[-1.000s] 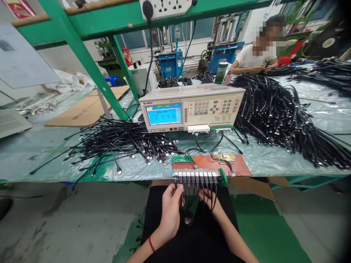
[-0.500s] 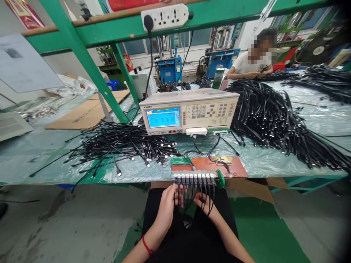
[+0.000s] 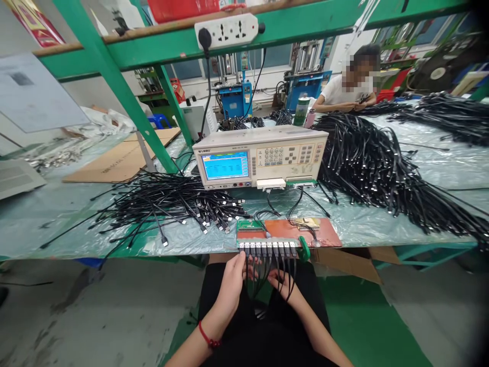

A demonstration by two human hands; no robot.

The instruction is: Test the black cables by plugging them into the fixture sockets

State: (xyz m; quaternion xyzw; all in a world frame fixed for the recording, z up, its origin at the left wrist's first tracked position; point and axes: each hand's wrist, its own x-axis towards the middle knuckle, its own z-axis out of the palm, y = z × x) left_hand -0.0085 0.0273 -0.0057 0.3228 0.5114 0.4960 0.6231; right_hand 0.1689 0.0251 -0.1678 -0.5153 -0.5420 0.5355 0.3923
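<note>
A row of several black USB plugs (image 3: 267,250) sits side by side along the front edge of the test board (image 3: 277,232), their cables (image 3: 293,278) drooping below the table edge. My left hand (image 3: 232,278) is closed at the left end of the row, its thumb on the leftmost USB cable's plug and its other fingers behind the cables. Among the hanging cables, lower and to the right, my right hand (image 3: 281,283) has its fingertips drawn together. Cables partly cover those fingertips, so what they pinch is hidden.
Behind the board stands a tester (image 3: 263,158) with a lit screen, wired to it. Black cables lie in a heap (image 3: 171,201) on the left and a larger pile (image 3: 367,158) on the right. A green frame (image 3: 133,107) rises overhead. Across the table a person (image 3: 349,92) handles cables.
My left thumb has shifted slightly up against the leftmost plug. My right hand stays low among the cables. The whole view has moved a little.
</note>
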